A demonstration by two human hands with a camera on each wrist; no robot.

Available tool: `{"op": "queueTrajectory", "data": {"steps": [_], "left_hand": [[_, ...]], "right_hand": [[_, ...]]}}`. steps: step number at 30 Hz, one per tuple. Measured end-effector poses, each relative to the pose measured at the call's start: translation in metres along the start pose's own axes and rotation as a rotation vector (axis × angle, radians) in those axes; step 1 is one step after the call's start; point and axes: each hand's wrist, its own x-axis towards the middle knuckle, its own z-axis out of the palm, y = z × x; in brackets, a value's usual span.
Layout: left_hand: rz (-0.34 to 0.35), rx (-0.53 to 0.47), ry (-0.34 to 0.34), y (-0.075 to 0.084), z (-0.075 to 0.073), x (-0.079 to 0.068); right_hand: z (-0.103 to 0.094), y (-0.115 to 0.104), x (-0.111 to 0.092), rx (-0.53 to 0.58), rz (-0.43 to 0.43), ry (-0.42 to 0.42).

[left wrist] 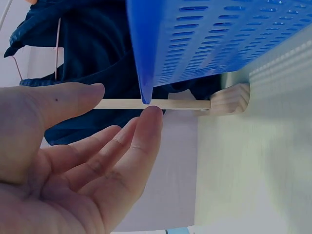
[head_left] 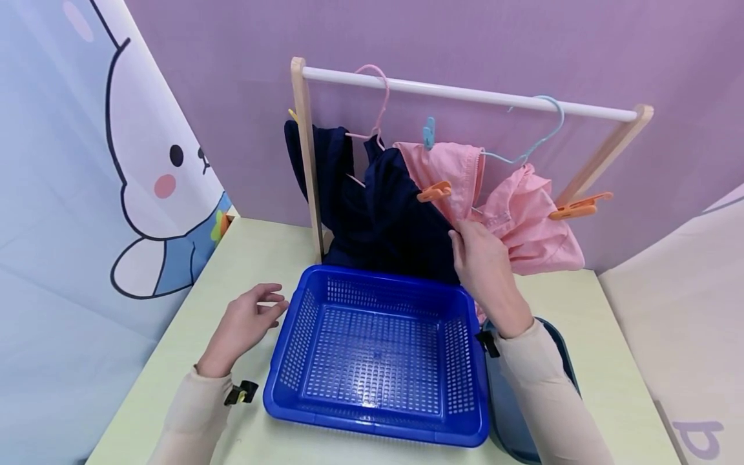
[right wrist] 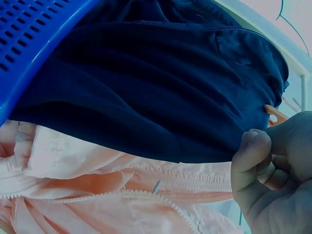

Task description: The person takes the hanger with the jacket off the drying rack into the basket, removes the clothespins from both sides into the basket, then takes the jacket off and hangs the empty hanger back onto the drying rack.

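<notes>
A navy zip jacket (head_left: 383,200) hangs from a pink hanger (head_left: 380,106) on the rack. My right hand (head_left: 485,268) pinches the edge of this jacket between thumb and curled fingers, as the right wrist view shows at the jacket's corner (right wrist: 219,141). Behind and to the right hangs a pink zip jacket (head_left: 535,219) on a light blue hanger (head_left: 537,145). Beside the left rim of a blue plastic basket (head_left: 378,352), my left hand (head_left: 247,326) is held with relaxed fingers and nothing in them; its fingertips (left wrist: 151,117) come close to the rim.
The rack has a white bar (head_left: 465,95) and wooden legs (head_left: 308,161). Orange clothespins (head_left: 434,191) and a blue clothespin (head_left: 429,133) are on the clothes. A dark teal bin (head_left: 511,394) stands under my right forearm. A purple wall (head_left: 407,39) closes off the back.
</notes>
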Motion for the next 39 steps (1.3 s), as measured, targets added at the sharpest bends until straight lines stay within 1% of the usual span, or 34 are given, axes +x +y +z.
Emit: {"op": "queueTrajectory", "data": {"steps": [5, 9, 12, 19, 29, 33, 36, 39], "left_hand": [[0.001, 0.004, 0.005, 0.001, 0.000, 0.000], [0.015, 0.004, 0.014, 0.003, -0.001, -0.001], [0.025, 0.001, 0.022, 0.005, -0.003, -0.001], [0.053, 0.001, 0.031, 0.010, -0.003, -0.002], [0.093, 0.046, 0.072, 0.018, -0.004, -0.005], [0.131, 0.041, 0.100, 0.024, -0.007, -0.003], [0.175, 0.013, 0.136, 0.031, -0.012, 0.000], [0.222, -0.023, 0.177, 0.038, -0.016, 0.004]], "right_hand": [[-0.007, 0.004, -0.003, 0.000, -0.006, 0.025], [-0.016, 0.008, -0.009, -0.006, -0.005, 0.042], [-0.023, 0.010, -0.016, -0.013, -0.009, 0.057], [-0.045, 0.017, -0.035, -0.043, -0.055, 0.132], [-0.073, 0.038, -0.056, -0.092, -0.045, 0.196], [-0.079, 0.045, -0.065, -0.079, -0.020, 0.208], [-0.081, 0.049, -0.072, -0.072, -0.014, 0.215], [-0.083, 0.053, -0.077, -0.063, -0.026, 0.231]]}}
